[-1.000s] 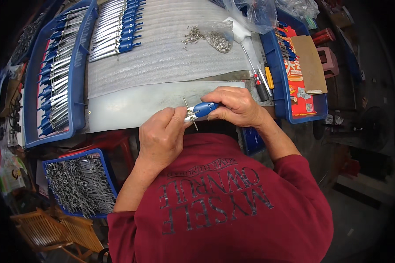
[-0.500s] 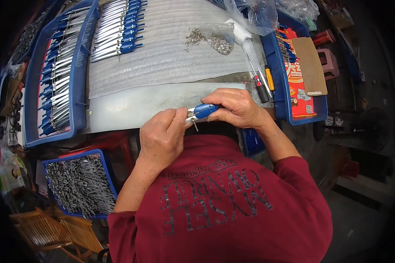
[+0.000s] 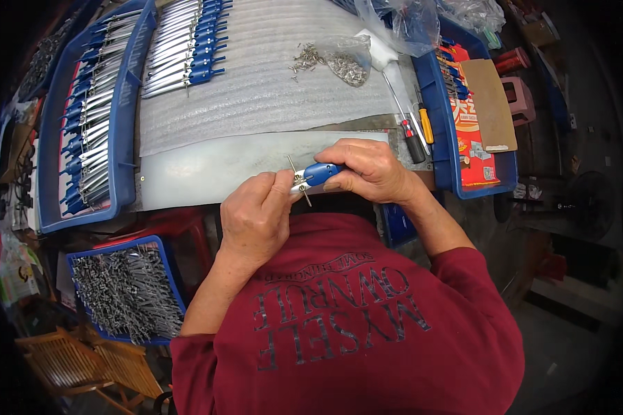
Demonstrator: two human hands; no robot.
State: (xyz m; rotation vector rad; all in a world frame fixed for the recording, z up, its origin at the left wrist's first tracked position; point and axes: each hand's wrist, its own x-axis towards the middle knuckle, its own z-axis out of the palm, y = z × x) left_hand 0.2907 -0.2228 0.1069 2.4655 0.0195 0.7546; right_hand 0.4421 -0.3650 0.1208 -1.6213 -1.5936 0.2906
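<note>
Between my two hands is a blue-and-silver assembly (image 3: 320,173), a blue plastic end on pale metal with a thin rod crossing it. My left hand (image 3: 257,216) is closed on its metal end, hiding most of that part. The thumb and fingers of my right hand (image 3: 370,169) pinch the far tip of the blue end. I hold the piece just above the near edge of a smooth pale sheet (image 3: 208,166). Similar blue-and-silver assemblies (image 3: 187,59) lie in a row on the foam-covered table at the back left.
At the left stands a long blue tray (image 3: 126,138) of like assemblies; below it, a blue bin (image 3: 167,273) holds dark metal parts. Small metal pins (image 3: 306,59) lie beside a plastic bag (image 3: 347,68). Screwdrivers (image 3: 414,145) rest near the right blue tray (image 3: 450,169).
Almost nothing differs. Both hands keep their hold on the assembly, which has shifted very slightly to the left.
</note>
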